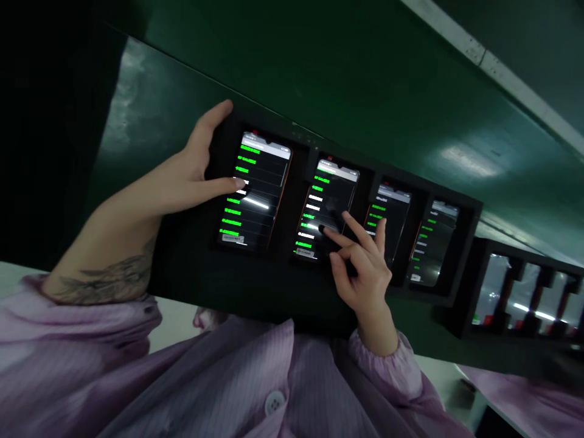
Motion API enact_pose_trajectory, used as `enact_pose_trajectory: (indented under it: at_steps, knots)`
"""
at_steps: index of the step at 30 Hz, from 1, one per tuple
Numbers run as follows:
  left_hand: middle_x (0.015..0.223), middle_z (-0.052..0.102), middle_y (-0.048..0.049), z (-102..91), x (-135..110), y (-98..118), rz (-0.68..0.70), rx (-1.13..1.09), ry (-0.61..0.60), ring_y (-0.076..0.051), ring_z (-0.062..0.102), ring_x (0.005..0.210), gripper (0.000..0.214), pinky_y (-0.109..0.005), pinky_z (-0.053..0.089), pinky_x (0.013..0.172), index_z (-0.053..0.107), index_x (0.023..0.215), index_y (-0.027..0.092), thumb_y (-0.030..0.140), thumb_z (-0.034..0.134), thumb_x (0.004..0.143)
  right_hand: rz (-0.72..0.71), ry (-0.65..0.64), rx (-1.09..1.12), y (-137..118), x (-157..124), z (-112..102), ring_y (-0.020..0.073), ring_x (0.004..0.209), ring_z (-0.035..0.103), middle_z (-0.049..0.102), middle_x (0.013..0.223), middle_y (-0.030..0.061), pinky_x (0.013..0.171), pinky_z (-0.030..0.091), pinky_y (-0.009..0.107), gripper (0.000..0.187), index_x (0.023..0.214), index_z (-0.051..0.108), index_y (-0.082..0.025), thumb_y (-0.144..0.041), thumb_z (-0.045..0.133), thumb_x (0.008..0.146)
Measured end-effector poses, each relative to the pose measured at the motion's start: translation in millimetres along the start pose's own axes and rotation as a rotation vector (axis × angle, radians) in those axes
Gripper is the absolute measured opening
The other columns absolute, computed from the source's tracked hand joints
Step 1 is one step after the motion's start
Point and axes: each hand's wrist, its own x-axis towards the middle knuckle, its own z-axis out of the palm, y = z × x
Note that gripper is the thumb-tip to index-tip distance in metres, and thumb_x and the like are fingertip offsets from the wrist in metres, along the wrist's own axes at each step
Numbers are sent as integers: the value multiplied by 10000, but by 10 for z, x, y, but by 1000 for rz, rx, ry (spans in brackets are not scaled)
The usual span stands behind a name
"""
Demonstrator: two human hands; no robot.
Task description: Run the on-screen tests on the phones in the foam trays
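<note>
Several smartphones with lit screens lie in the slots of a black tray [283,274]. Over the leftmost phone [260,194] reaches my left hand [196,164], one finger at the left side of its screen and another stretched along the tray's far left corner. My right hand [365,261] has its fingers spread, an index fingertip at the screen of the second phone [335,194]. Dark lists with green and white lines fill the screens. The third phone [396,213] is partly covered by my right fingers. Beyond it rests the fourth phone [433,243].
The tray stands on a green tabletop [155,91]. To the right is another black tray [465,304] holding several phones with pale screens. A light strip [456,30] runs along the far side. A pink sleeve [524,395] shows at the lower right.
</note>
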Motion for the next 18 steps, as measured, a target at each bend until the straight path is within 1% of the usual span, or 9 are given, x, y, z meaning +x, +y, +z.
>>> enact_pose_trajectory:
  at_steps: [2, 4, 6, 8, 10, 11, 14, 18]
  knots:
    - [1833, -21, -92, -54, -38, -6, 42, 39, -33, -454, 10, 1705, 1330, -711, 204, 1357, -66, 1686, 279, 957, 618, 768, -14, -2, -2, 3, 4, 9, 286, 1343, 728, 875, 1090, 0, 1366, 291, 655, 266, 801, 507, -258, -90, 597, 985]
    - [1837, -16, -96, -113, -76, 14, 57, 58, -73, -470, -22, 1697, 1334, -727, 221, 1339, -104, 1686, 279, 945, 615, 780, -14, -1, -13, 9, 7, 26, 290, 1318, 743, 877, 1065, -1, 1366, 292, 657, 268, 798, 506, -258, -97, 615, 983]
    - [1839, -18, -107, -163, -105, 60, 34, 62, -129, -473, 50, 1696, 1354, -721, 265, 1331, -132, 1686, 269, 945, 612, 779, -14, 3, -19, 14, 9, 40, 288, 1311, 748, 877, 1043, -9, 1368, 287, 659, 266, 796, 515, -255, -97, 630, 977]
    - [1840, -17, -115, -195, -120, 116, -11, 63, -180, -457, 176, 1686, 1385, -694, 304, 1336, -139, 1688, 257, 945, 628, 764, -14, 15, -9, 15, 8, 40, 282, 1317, 745, 877, 1037, -16, 1370, 284, 655, 266, 791, 518, -251, -95, 625, 978]
    - [1840, 2, -120, -211, -125, 159, -44, 46, -201, -433, 276, 1663, 1399, -675, 316, 1346, -124, 1694, 248, 935, 653, 756, -11, 36, 3, 12, 6, 29, 278, 1318, 744, 877, 1039, -21, 1371, 286, 646, 273, 783, 511, -247, -95, 611, 987]
    - [1840, 13, -122, -215, -126, 171, -48, 35, -199, -426, 299, 1654, 1397, -674, 314, 1349, -109, 1697, 244, 928, 664, 756, -9, 47, 6, 9, 5, 22, 275, 1312, 748, 877, 1040, -22, 1372, 288, 640, 279, 779, 507, -246, -95, 605, 992]
    - [1841, 11, -118, -220, -123, 165, -21, 29, -195, -428, 292, 1653, 1378, -685, 303, 1350, -80, 1702, 239, 903, 686, 769, -6, 64, 8, 3, -2, 8, 266, 1289, 761, 877, 1033, -24, 1376, 286, 624, 288, 778, 501, -244, -91, 594, 1003]
    - [1841, -23, -113, -229, -117, 125, -7, 58, -236, -430, 237, 1672, 1362, -689, 270, 1363, -117, 1696, 245, 878, 683, 793, 1, 77, 9, 7, -14, 9, 261, 1278, 768, 876, 1025, -22, 1376, 290, 617, 292, 772, 490, -245, -97, 591, 1003]
